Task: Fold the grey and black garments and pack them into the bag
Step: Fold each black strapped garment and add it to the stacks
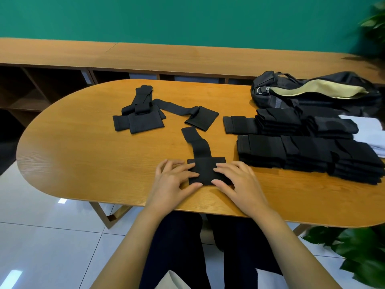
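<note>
A black garment piece (205,168) with a long strap lies near the table's front edge. My left hand (176,178) presses on its left side with straight fingers. My right hand (234,177) presses on its right side the same way. Two more loose black pieces (141,119) (201,119) lie further back on the table. Folded black pieces are stacked (302,155) at the right. Behind the stack lies the black bag (312,90), unzipped, with its pale lining showing.
The wooden oval table (83,153) has bare surface at the left. A white cloth (373,132) lies at the far right edge. Low wooden shelving (62,57) runs along the green wall. A leafy plant (358,253) stands at the lower right.
</note>
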{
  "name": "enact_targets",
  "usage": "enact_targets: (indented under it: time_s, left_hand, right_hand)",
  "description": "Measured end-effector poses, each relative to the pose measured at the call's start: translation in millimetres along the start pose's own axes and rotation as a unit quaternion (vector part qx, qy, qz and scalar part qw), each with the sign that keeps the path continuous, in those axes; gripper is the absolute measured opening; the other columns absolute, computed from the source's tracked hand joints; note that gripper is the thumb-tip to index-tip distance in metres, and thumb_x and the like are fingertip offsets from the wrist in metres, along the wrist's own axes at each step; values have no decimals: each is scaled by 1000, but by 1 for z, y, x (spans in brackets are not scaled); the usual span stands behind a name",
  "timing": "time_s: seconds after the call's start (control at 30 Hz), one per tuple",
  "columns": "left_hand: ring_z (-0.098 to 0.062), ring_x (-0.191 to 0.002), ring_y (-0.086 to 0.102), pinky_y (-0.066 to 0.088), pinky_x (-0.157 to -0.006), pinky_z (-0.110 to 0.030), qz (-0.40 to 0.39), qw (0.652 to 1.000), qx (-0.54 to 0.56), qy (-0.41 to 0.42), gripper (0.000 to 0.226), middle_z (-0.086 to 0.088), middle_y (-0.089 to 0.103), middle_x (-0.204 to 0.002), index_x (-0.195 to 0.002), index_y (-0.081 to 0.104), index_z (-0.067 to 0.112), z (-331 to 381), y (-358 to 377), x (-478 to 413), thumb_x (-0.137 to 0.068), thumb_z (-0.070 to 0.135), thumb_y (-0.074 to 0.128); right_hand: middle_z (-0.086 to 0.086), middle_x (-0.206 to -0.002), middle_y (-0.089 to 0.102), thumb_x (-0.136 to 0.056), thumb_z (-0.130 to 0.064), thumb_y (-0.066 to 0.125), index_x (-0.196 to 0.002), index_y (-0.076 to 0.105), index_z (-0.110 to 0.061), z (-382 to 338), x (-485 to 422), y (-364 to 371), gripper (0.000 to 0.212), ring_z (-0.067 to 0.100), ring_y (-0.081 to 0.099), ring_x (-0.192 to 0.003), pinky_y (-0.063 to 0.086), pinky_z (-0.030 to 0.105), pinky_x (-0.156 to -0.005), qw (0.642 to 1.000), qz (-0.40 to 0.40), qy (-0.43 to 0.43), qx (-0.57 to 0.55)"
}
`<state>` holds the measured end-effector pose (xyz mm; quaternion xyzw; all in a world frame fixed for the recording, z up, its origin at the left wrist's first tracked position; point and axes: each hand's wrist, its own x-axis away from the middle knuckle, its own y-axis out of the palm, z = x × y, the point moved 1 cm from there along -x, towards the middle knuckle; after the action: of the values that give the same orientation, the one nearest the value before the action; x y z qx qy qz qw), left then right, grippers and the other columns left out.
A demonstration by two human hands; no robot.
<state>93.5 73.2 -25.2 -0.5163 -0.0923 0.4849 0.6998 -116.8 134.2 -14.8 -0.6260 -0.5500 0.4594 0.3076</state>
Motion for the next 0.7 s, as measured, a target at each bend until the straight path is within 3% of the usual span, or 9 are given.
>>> enact_targets:
  time_s: [0.17, 0.33, 0.4, 0.53, 0.6, 0.7]
  left_hand:
    - [-9, -123, 45, 16, -108, -30, 37, 999, -1, 2, 42, 14, 64, -123, -103, 72, 31, -2, 1, 1, -92, 55, 40]
    - [-10, -117, 50, 26, -104, -38, 65, 997, 28, -6, 37, 13, 68, -114, -99, 73, 29, -2, 0, 1, -93, 49, 43]
    - [-8, -118, 49, 26, -105, -38, 61, 997, 43, -6, 39, 16, 68, -113, -99, 73, 29, -1, -1, 1, -91, 55, 44]
    - [1, -124, 38, 15, -105, -22, 25, 997, 72, -7, 65, 25, 59, -120, -110, 70, 31, 2, -3, 0, -77, 79, 42]
    - [0, -125, 38, 15, -104, -23, 14, 998, 65, -2, 68, 23, 59, -122, -114, 69, 30, 1, -2, -1, -74, 80, 45]
    - [-4, -116, 44, 20, -102, -28, 35, 998, 52, 14, 54, 20, 64, -112, -104, 73, 27, 0, -1, -2, -80, 69, 49]
  right_hand:
    - [-19, -133, 54, -82, -72, 45, -127, 60, -33, 2, 0, 2, 62, 3, 36, -126, 23, 26, -106, 999, 12, -34, -16]
    - [-15, -120, 64, -89, -56, 49, -116, 69, -30, 2, 2, 2, 42, 8, 46, -119, 31, 32, -105, 995, 61, -74, 2]
    - [-15, -112, 67, -93, -51, 44, -110, 71, -29, 2, 2, 1, 38, 6, 48, -115, 28, 30, -106, 993, 85, -80, 3]
    - [-11, -101, 67, -95, -46, 40, -103, 71, -26, -1, 3, 0, 38, 3, 49, -108, 24, 28, -106, 992, 105, -70, -7]
    - [-12, -101, 66, -96, -46, 39, -103, 70, -26, -1, 2, 0, 38, 2, 50, -106, 22, 27, -108, 993, 99, -67, -17]
    - [-19, -100, 60, -95, -47, 40, -104, 70, -28, 0, 1, -1, 37, -2, 49, -106, 23, 29, -111, 992, 92, -71, -41]
